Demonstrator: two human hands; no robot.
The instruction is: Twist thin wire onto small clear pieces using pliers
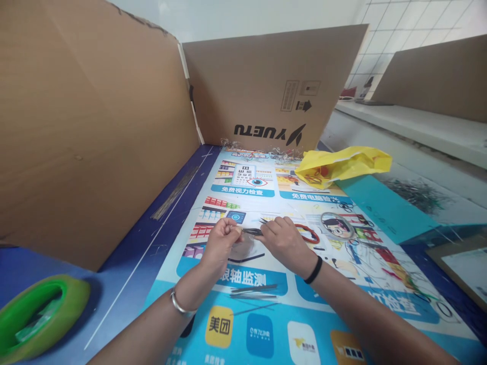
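My left hand (220, 243) is closed in a pinch, thumb against forefinger, at the end of a short dark piece (250, 231). Whatever sits between those fingertips is too small to make out. My right hand (286, 244) is wrapped round a slim dark tool with two pointed tips (263, 221), which looks like tweezers. The dark piece spans the small gap between both hands. Below them, a clear round item (243, 249) and a black strip (247, 257) lie on the printed sheet. A red ring (307, 233) is just right of my right hand.
Thin dark strips (254, 292) lie nearer me. Cardboard panels (266, 91) stand behind and at left. A green tape roll (41, 319) sits front left. To the right are a yellow bag (353, 162), a blue sheet (388, 208) and a pile of thin wires (414, 195).
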